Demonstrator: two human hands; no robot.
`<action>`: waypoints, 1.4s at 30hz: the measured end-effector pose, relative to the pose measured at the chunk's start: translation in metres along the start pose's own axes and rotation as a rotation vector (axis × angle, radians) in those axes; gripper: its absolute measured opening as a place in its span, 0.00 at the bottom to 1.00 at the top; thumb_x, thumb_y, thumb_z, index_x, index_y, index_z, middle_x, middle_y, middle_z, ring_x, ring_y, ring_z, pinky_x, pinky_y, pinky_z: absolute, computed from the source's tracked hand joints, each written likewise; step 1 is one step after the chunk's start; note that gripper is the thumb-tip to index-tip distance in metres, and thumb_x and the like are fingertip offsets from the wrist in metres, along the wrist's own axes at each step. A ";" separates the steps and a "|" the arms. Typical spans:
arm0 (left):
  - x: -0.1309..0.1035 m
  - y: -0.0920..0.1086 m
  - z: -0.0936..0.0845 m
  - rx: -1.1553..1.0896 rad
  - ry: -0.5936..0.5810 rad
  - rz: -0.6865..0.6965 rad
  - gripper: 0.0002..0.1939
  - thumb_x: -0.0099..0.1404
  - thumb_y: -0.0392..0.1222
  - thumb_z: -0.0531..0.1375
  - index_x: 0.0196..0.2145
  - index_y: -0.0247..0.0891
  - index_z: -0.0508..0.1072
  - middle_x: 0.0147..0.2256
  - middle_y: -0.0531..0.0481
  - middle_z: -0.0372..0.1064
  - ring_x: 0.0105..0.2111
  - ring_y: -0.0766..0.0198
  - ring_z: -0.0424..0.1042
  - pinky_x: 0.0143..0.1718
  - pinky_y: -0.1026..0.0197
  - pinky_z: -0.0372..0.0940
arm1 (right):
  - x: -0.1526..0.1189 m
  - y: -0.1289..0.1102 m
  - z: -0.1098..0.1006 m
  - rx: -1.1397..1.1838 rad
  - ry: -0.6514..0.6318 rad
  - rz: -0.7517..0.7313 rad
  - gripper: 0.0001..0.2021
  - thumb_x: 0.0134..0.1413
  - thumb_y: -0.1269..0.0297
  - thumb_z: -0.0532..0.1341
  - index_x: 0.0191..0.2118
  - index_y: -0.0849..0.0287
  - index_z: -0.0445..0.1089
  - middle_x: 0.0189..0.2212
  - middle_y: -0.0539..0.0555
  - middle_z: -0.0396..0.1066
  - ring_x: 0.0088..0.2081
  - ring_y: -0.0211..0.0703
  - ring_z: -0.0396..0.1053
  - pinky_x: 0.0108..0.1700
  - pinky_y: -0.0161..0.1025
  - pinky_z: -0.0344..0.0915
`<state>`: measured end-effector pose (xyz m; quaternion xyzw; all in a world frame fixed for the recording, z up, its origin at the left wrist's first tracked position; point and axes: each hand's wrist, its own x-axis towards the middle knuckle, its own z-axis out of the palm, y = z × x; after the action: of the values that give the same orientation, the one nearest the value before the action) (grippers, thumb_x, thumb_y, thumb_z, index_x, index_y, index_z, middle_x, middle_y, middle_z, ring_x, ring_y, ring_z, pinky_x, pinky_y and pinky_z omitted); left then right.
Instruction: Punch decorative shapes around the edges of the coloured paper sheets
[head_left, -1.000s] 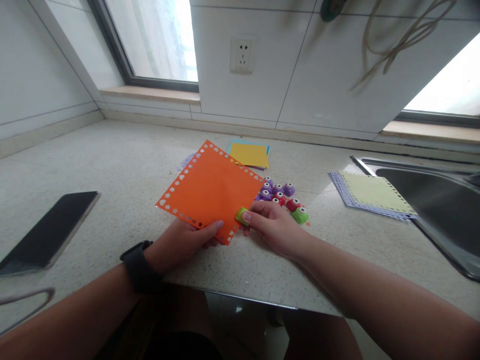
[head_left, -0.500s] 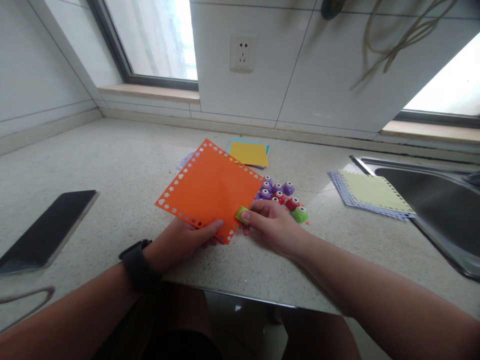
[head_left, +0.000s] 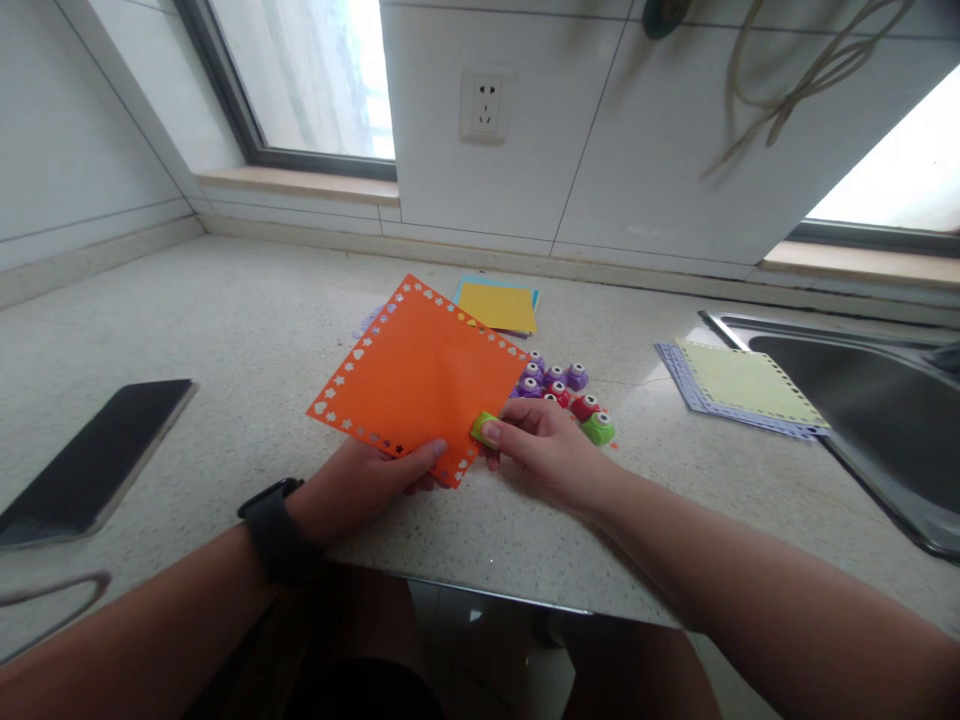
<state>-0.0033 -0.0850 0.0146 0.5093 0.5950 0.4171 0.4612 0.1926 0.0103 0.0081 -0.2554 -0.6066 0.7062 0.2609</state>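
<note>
An orange sheet of paper [head_left: 427, 375] is held tilted above the counter, with small flower, heart and star-like holes along most of its border. My left hand [head_left: 382, 465] pinches its near edge, thumb on top and fingers underneath. At the lower right edge sits a yellow-green craft punch [head_left: 482, 428], its jaw hidden by the paper. My right hand [head_left: 544, 450] is closed on that punch, the thumb pressing its top. Just beyond the right hand, purple punches [head_left: 531, 387], red punches [head_left: 585, 407] and a green punch [head_left: 599, 429] stand in a cluster.
A yellow sheet [head_left: 496, 306] tops a paper stack at the back. Pale yellow punched paper [head_left: 750, 385] lies on lilac sheets beside the steel sink [head_left: 885, 420]. A black phone or tablet [head_left: 97, 460] rests at left. Small orange scraps lie near the punches.
The orange sheet has turned very slightly, its far and left corners shifting a little to the left. Both hands keep their grips in nearly the same place.
</note>
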 end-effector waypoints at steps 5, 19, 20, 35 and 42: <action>0.001 0.000 -0.001 0.019 0.001 -0.007 0.08 0.63 0.44 0.62 0.29 0.38 0.74 0.25 0.52 0.77 0.24 0.65 0.74 0.26 0.65 0.70 | 0.000 0.001 0.000 -0.004 -0.029 -0.007 0.15 0.54 0.53 0.69 0.33 0.61 0.75 0.26 0.52 0.72 0.27 0.38 0.67 0.33 0.37 0.63; 0.000 -0.004 -0.002 0.005 -0.020 0.005 0.08 0.66 0.43 0.61 0.32 0.37 0.75 0.27 0.51 0.79 0.25 0.64 0.75 0.28 0.65 0.71 | 0.000 0.001 -0.002 -0.031 -0.037 -0.020 0.15 0.56 0.53 0.68 0.32 0.62 0.74 0.26 0.52 0.71 0.27 0.37 0.67 0.33 0.37 0.61; 0.000 -0.004 -0.002 0.004 -0.022 0.006 0.08 0.66 0.43 0.61 0.32 0.37 0.75 0.27 0.51 0.79 0.25 0.65 0.75 0.28 0.65 0.71 | -0.001 0.001 -0.001 -0.037 -0.032 -0.019 0.15 0.56 0.53 0.68 0.32 0.62 0.74 0.25 0.52 0.72 0.27 0.37 0.67 0.33 0.37 0.61; 0.000 -0.001 -0.001 -0.004 -0.011 -0.005 0.07 0.63 0.44 0.62 0.31 0.38 0.74 0.27 0.51 0.79 0.25 0.63 0.76 0.27 0.64 0.72 | -0.001 -0.001 -0.001 -0.049 -0.011 -0.010 0.15 0.55 0.53 0.68 0.30 0.61 0.73 0.24 0.51 0.71 0.26 0.38 0.66 0.33 0.38 0.61; 0.000 0.000 0.000 -0.024 -0.018 -0.007 0.07 0.63 0.44 0.63 0.32 0.38 0.74 0.29 0.50 0.79 0.26 0.63 0.77 0.28 0.64 0.72 | -0.001 -0.001 0.000 -0.052 -0.013 -0.021 0.15 0.56 0.53 0.67 0.29 0.61 0.73 0.25 0.52 0.71 0.27 0.38 0.67 0.33 0.38 0.62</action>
<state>-0.0036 -0.0848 0.0148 0.5053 0.5875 0.4182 0.4739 0.1938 0.0099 0.0096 -0.2512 -0.6291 0.6891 0.2574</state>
